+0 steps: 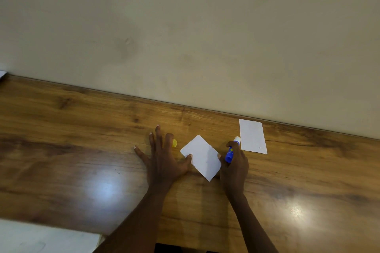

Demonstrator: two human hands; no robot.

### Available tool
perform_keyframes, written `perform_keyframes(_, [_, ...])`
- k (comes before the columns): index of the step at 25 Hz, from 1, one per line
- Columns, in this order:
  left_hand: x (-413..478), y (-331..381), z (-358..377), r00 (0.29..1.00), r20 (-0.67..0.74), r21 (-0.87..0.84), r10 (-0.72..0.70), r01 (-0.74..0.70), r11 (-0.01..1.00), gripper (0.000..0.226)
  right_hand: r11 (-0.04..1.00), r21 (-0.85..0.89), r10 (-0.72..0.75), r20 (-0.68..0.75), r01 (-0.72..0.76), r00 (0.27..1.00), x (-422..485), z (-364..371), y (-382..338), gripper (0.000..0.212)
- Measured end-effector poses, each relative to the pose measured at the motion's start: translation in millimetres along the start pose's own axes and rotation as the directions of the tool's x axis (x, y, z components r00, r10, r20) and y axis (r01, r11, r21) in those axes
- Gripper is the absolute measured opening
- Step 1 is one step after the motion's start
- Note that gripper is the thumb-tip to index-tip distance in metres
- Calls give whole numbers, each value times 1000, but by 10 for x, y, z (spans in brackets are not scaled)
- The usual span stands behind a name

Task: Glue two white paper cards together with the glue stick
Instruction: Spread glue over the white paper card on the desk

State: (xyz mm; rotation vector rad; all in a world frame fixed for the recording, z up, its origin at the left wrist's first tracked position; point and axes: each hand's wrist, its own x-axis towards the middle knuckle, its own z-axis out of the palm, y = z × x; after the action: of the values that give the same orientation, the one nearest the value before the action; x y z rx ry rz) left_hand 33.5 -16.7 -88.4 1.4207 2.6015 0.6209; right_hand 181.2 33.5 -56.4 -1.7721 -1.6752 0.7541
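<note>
**Glue stick uncapped, cards apart**

The glue stick [232,151] is gripped in the right hand [234,168], fingers wrapped round it. The near card [202,157] is pinned only by the thumb of the left hand [162,158], fingers splayed; it may be dragged askew under the stroke. Counted: two cards, the far card [253,136] lying near the wall, one stick, one yellow cap [174,143].

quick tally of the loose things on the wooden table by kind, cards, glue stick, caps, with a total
white paper cards: 2, one turned like a diamond between the hands, one by the wall
glue stick: 1, uncapped, gripped in the right hand
yellow cap: 1, partly hidden behind the left hand
total: 4
</note>
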Motion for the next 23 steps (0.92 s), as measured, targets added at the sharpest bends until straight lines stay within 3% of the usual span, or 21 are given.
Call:
perform_keyframes(13, [-1,-8,-10,1000,14,-27,-1,2,1000,73,933,328,190,-100,-148,977,-1,-95,112,48])
perform_keyframes(16, [-6,2,-22,1000,17,-47,-4,5,999,71,943,326,105,-90,-70,990,-89,-153,149,46])
perform_keyframes(19, [-11,8,-33,1000,21,-61,-12,13,998,69,975,194,-124,80,107,989,-234,-159,141,41])
perform_keyframes(21, [-15,11,-38,999,32,-33,-11,12,999,70,968,7,-243,273,251,931,-291,-117,119,43])
perform_keyframes(23, [-20,23,-45,999,37,-31,-14,15,999,70,897,-176,-305,419,406,855,-319,-68,104,45])
